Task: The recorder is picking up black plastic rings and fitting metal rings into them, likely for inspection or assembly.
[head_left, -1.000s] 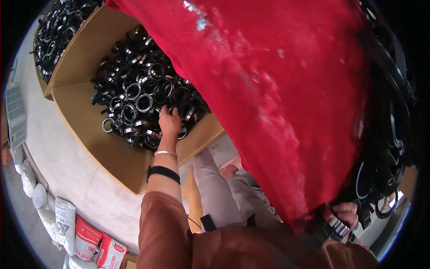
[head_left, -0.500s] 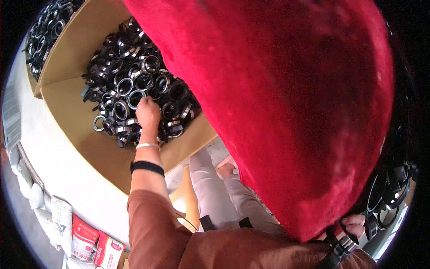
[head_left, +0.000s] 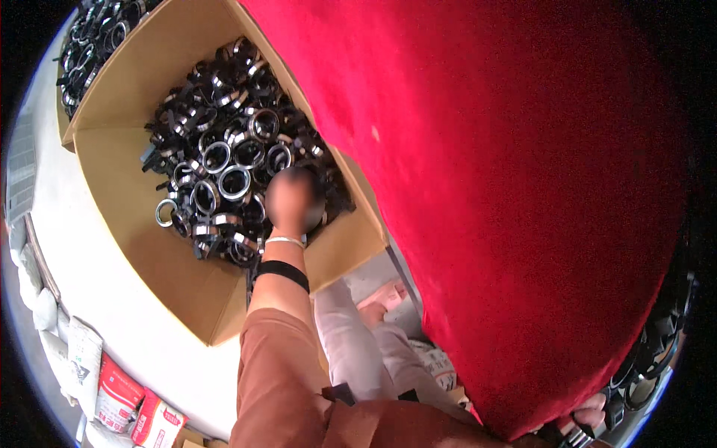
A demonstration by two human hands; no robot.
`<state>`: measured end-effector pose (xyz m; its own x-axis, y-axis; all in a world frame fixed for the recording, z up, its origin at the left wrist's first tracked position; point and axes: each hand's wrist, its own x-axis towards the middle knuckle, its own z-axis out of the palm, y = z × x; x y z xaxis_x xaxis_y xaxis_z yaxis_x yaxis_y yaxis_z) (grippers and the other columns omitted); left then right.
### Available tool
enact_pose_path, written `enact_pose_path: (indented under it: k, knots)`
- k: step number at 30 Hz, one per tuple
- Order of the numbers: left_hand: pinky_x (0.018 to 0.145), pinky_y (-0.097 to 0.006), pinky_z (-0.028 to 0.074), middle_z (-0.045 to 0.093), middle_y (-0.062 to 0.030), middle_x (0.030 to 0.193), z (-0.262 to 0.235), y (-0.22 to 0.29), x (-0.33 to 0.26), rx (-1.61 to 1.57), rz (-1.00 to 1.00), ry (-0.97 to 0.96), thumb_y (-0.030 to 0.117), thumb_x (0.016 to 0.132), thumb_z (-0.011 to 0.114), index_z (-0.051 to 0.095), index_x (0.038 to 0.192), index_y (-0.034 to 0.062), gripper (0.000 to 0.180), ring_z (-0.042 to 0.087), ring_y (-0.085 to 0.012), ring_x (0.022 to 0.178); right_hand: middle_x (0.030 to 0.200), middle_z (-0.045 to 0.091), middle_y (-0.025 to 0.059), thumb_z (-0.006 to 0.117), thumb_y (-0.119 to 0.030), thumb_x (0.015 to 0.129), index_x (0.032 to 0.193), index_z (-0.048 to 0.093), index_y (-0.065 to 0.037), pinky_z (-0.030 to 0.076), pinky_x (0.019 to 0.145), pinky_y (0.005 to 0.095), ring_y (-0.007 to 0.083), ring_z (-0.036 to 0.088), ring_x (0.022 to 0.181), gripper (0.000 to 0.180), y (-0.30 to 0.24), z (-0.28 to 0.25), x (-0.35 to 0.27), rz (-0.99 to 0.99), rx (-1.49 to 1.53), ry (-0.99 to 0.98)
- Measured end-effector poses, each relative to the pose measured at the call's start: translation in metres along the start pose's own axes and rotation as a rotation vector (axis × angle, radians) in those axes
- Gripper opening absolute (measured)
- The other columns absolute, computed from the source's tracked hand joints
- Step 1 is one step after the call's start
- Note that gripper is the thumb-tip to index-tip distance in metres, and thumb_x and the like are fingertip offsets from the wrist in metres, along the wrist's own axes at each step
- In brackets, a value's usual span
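My left hand (head_left: 291, 198) reaches into a large cardboard box (head_left: 202, 306), over the near right part of a heap of black and silver ring-shaped parts (head_left: 216, 157). Blur covers its fingers, so whether it grips a part is hidden. A white bangle and a black band circle that wrist. At the lower right rim, partly cut off, my right hand (head_left: 590, 412) has its fingers curled around a black and silver ring-shaped part (head_left: 579, 435). It lies beside the lower tip of a red cloth-covered surface (head_left: 485, 187).
Another box of similar ring parts (head_left: 97, 52) stands at the upper left. More black parts (head_left: 642, 373) lie along the right rim. Red and white sacks (head_left: 119, 396) rest on the floor at lower left. A person's bare foot (head_left: 385, 295) shows below the box.
My left hand has moved right and slightly nearer over the heap. The view has shifted, so the red surface sits farther right and my right hand lower in the picture.
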<state>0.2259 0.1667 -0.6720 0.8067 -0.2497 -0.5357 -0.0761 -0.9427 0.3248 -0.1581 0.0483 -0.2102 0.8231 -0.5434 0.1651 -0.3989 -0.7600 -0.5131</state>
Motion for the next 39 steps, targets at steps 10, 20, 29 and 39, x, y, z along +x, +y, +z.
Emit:
enact_pose_path:
  k: [10, 20, 29, 39]
  knots:
    - [0.069, -0.045, 0.049, 0.062, -0.0255, 0.083, -0.026, -0.013, -0.016, -0.127, 0.154, 0.317, 0.011, 0.080, 0.050, 0.060, 0.084, -0.0005, 0.016, 0.061, -0.0414, 0.075, 0.067, 0.051, 0.0149, 0.066, -0.025, 0.071, 0.074, 0.044, -0.004, 0.039, 0.051, 0.0283, 0.0228, 0.050, 0.056, 0.030, -0.003, 0.000, 0.005, -0.030, -0.024, 0.048]
    - [0.052, -0.034, 0.055, 0.059, -0.0184, 0.088, -0.159, -0.059, -0.246, -1.059, -0.334, -0.012, -0.005, 0.081, 0.043, 0.049, 0.099, -0.0033, 0.019, 0.063, -0.0250, 0.064, 0.083, 0.060, 0.0150, 0.068, -0.016, 0.069, 0.090, 0.054, 0.001, 0.050, 0.062, 0.0343, 0.0277, 0.061, 0.073, 0.030, -0.022, 0.011, 0.035, -0.008, 0.151, 0.075]
    - [0.062, -0.038, 0.057, 0.058, -0.0175, 0.093, -0.247, 0.001, -0.412, -1.297, -0.171, -0.294, 0.006, 0.086, 0.046, 0.049, 0.102, 0.0001, 0.017, 0.062, -0.0288, 0.070, 0.089, 0.051, 0.0127, 0.062, -0.002, 0.074, 0.091, 0.050, -0.003, 0.043, 0.071, 0.0341, 0.0277, 0.053, 0.082, 0.020, -0.020, -0.006, 0.030, 0.065, 0.568, 0.099]
    - [0.058, -0.033, 0.055, 0.060, -0.0168, 0.091, -0.242, 0.143, -0.476, -1.166, 0.228, -0.541, 0.001, 0.085, 0.045, 0.050, 0.102, -0.0014, 0.017, 0.063, -0.0292, 0.070, 0.071, 0.053, 0.0026, 0.069, -0.006, 0.075, 0.087, 0.053, -0.001, 0.042, 0.055, 0.0255, 0.0080, 0.051, 0.063, 0.020, -0.057, -0.087, -0.024, 0.310, 0.978, 0.335]
